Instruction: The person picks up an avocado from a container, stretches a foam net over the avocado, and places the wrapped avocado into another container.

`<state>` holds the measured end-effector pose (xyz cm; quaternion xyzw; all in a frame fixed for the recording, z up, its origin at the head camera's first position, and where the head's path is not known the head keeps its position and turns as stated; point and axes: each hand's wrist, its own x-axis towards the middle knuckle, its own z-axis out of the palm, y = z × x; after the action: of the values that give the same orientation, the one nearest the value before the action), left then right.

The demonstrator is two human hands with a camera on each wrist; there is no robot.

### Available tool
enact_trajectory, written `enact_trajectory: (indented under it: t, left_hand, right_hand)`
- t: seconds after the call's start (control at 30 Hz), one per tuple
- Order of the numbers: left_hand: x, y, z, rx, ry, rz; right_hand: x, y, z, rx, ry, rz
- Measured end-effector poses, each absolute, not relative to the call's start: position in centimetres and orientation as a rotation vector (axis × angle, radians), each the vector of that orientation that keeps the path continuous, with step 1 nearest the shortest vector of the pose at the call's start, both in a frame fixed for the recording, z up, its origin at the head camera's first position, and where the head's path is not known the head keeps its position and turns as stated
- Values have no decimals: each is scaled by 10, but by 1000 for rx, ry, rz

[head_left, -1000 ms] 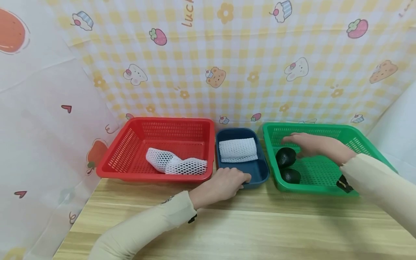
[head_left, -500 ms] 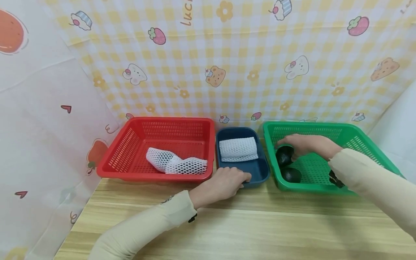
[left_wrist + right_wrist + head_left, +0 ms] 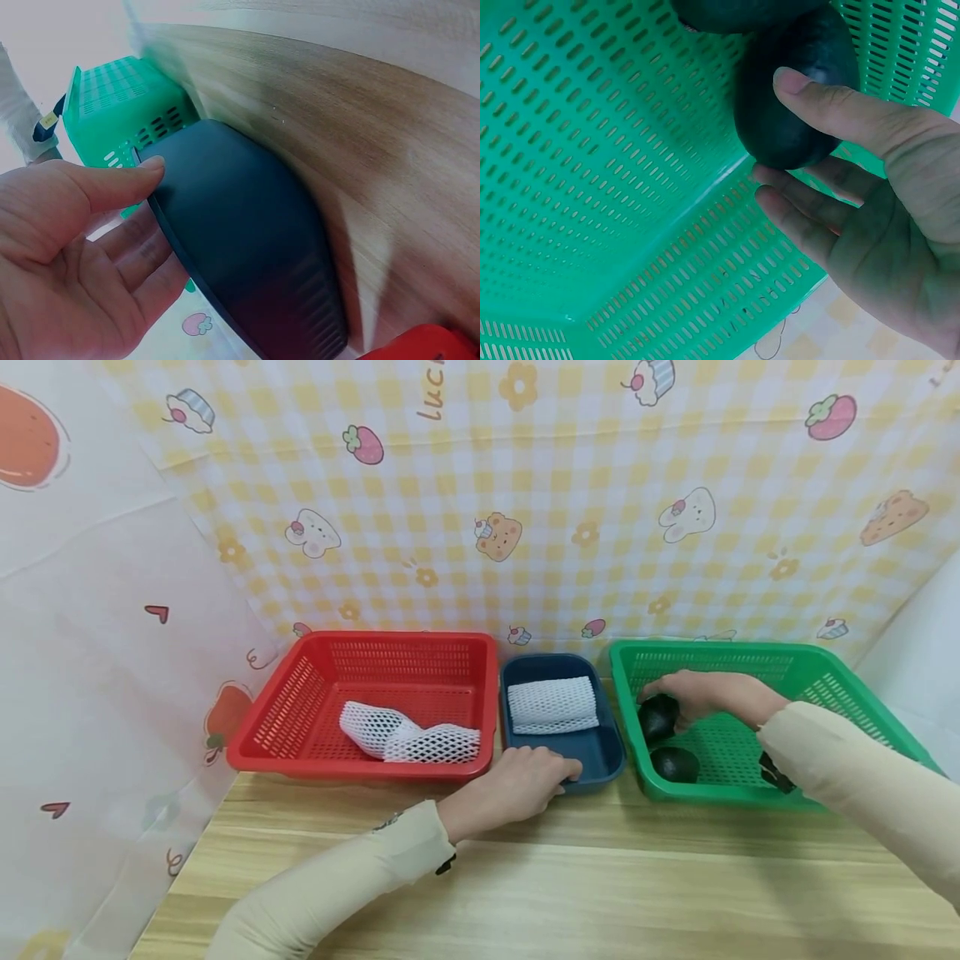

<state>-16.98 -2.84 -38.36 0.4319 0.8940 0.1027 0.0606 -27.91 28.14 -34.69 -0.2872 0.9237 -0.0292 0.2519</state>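
Inside the green basket (image 3: 750, 793), my right hand (image 3: 693, 692) grips a dark avocado (image 3: 791, 112), with the thumb across its side and fingers round its far end. A second avocado (image 3: 675, 765) lies in front of it, against the basket's left side. My left hand (image 3: 525, 783) pinches the near rim of a small dark blue bin (image 3: 232, 217), its thumb on the outer wall and fingers over the inside. A white foam fruit net (image 3: 553, 705) lies flat toward the back of that bin.
Left of the bin stands a red basket (image 3: 292, 763), holding two white foam nets (image 3: 433, 743) with dark fruit showing through the mesh. All containers line up on a wooden table (image 3: 525, 893) before a yellow checked cloth (image 3: 450, 527).
My right hand has moved left and down onto the rear avocado and closed round it. The left hand keeps its place at the bin's rim.
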Motion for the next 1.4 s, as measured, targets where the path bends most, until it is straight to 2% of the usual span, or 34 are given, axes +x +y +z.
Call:
enact_trajectory:
  t: [0.5, 0.77, 1.1, 1.4]
  left_hand:
    - [-170, -30, -385, 1306, 2703, 307]
    - [-169, -30, -385, 1322, 2712, 314]
    - [-169, -30, -385, 1327, 2707, 317]
    - [-170, -30, -385, 1320, 2709, 332]
  right_hand:
    - [-280, 280, -343, -815, 2529, -59]
    - [-275, 297, -330, -901, 2610, -181]
    - [-249, 314, -314, -976, 2786, -352]
    - [-230, 307, -310, -1076, 2859, -449]
